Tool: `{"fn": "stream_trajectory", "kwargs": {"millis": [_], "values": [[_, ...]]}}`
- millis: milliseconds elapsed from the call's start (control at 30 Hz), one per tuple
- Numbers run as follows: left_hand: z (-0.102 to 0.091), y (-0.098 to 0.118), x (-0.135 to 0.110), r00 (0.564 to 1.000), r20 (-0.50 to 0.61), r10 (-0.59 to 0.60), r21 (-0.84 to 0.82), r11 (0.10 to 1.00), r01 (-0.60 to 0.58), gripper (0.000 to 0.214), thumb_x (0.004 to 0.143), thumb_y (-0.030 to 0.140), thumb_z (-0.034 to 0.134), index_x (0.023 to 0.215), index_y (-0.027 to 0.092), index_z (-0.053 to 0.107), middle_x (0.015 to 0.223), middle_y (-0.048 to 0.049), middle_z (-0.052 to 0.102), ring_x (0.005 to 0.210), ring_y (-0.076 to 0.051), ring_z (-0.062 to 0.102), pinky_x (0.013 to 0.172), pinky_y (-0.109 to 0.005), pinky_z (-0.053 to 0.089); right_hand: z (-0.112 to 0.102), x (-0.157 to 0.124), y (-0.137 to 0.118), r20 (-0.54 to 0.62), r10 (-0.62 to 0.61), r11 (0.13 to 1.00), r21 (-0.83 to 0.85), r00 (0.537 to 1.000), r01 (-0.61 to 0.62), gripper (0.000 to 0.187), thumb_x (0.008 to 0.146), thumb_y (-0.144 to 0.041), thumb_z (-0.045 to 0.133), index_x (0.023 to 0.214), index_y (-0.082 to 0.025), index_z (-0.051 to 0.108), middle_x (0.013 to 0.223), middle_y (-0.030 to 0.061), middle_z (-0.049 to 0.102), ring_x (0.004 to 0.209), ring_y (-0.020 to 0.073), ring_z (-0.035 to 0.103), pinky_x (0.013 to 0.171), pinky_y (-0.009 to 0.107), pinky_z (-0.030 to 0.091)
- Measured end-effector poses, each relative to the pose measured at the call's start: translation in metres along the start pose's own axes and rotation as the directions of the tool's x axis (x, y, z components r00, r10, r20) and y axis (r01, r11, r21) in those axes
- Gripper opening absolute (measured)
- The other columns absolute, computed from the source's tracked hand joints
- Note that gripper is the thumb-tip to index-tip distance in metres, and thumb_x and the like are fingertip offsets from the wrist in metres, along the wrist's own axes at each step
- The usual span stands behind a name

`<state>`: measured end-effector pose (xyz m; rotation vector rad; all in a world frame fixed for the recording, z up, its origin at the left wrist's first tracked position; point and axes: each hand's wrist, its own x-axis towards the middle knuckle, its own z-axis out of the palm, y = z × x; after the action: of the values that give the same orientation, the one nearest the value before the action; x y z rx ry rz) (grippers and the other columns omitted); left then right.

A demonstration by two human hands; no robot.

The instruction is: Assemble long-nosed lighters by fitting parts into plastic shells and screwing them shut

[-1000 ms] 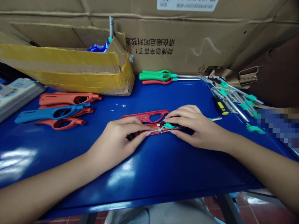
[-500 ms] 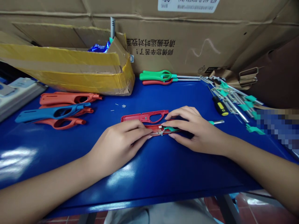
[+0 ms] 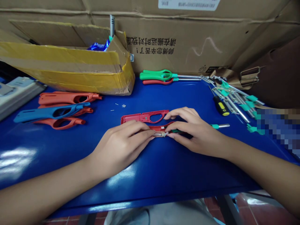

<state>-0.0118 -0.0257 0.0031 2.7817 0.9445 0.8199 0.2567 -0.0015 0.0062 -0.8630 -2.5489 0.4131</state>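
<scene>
In the middle of the blue table lies an opened red lighter (image 3: 157,127), its half shell partly hidden by my hands. My left hand (image 3: 124,143) is closed on its left end, fingertips at a clear inner part (image 3: 162,134). From the other side, my right hand (image 3: 197,132) pinches a small pale piece of that inner part between thumb and finger. Past my right hand sticks out a metal tube (image 3: 224,126) with a green collar. Just behind, touching or almost touching, lies the other red shell half (image 3: 131,118), inner side up.
Several orange shells (image 3: 67,97) and a blue shell (image 3: 51,112) lie at left. Tiny metal pins (image 3: 123,106) are nearby. A taped cardboard box (image 3: 93,82) stands behind. Green (image 3: 152,75) and red lighters lie at back; metal tubes (image 3: 234,100) and a screwdriver (image 3: 220,106) at right.
The clear inner part and my fingertips have shifted slightly right and towards me. The metal tube has moved a little to the right and down. Other things stay in place.
</scene>
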Motion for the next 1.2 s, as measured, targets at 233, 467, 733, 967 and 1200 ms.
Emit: {"fn": "stream_trajectory", "kwargs": {"millis": [233, 467, 733, 967, 1200], "values": [[0.0017, 0.0011, 0.0032, 0.999, 0.013, -0.031, -0.020, 0.999, 0.031, 0.019, 0.098, 0.020, 0.062, 0.112, 0.017, 0.074, 0.102, -0.0065, 0.074, 0.090, -0.021, 0.072, 0.080, -0.036, 0.062, 0.0033, 0.0029, -0.0034, -0.013, 0.095, 0.994, 0.062, 0.995, -0.094, 0.012, 0.099, -0.022, 0.058, 0.098, -0.024, 0.069, 0.129, 0.0085, 0.061, 0.121, 0.0239, 0.055, 0.110, 0.050, 0.034], [0.0012, 0.0031, 0.0063, 0.995, 0.054, -0.085, -0.063, 0.994, 0.089, 0.021, 0.098, 0.020, 0.061, 0.113, 0.015, 0.076, 0.101, -0.0083, 0.073, 0.090, -0.023, 0.072, 0.079, -0.040, 0.063, 0.0061, 0.0036, -0.0032, -0.039, 0.091, 0.995, 0.034, 0.995, -0.090, 0.010, 0.099, -0.019, 0.059, 0.097, -0.023, 0.068, 0.128, 0.0076, 0.061, 0.116, 0.0221, 0.056, 0.106, 0.046, 0.035], [0.0007, 0.0024, 0.0034, 0.987, 0.086, -0.136, -0.078, 0.987, 0.143, 0.022, 0.099, 0.022, 0.059, 0.112, 0.016, 0.076, 0.104, -0.0078, 0.070, 0.093, -0.022, 0.070, 0.082, -0.038, 0.062, 0.0061, 0.0032, -0.0042, -0.065, 0.078, 0.997, -0.002, 0.995, -0.078, 0.011, 0.097, -0.020, 0.061, 0.105, -0.024, 0.066, 0.126, 0.0065, 0.061, 0.118, 0.0214, 0.055, 0.107, 0.043, 0.032], [-0.0002, 0.0025, 0.0038, 0.984, 0.099, -0.150, -0.098, 0.982, 0.160, 0.022, 0.100, 0.021, 0.058, 0.111, 0.017, 0.076, 0.104, -0.0071, 0.070, 0.093, -0.021, 0.069, 0.082, -0.037, 0.061, 0.0061, 0.0038, -0.0039, -0.097, 0.137, 0.991, 0.004, 0.986, -0.137, 0.010, 0.095, -0.019, 0.063, 0.104, -0.023, 0.065, 0.118, 0.0051, 0.063, 0.113, 0.0212, 0.058, 0.103, 0.042, 0.033], [0.0005, 0.0025, 0.0046, 0.983, 0.094, -0.160, -0.110, 0.979, 0.170, 0.022, 0.100, 0.021, 0.057, 0.112, 0.017, 0.075, 0.104, -0.0070, 0.069, 0.094, -0.021, 0.068, 0.082, -0.037, 0.061, 0.0073, 0.0050, -0.0066, -0.145, 0.197, 0.980, 0.054, 0.970, -0.191, 0.011, 0.090, -0.019, 0.069, 0.100, -0.023, 0.066, 0.110, 0.0025, 0.066, 0.103, 0.0192, 0.059, 0.097, 0.039, 0.035]]}}
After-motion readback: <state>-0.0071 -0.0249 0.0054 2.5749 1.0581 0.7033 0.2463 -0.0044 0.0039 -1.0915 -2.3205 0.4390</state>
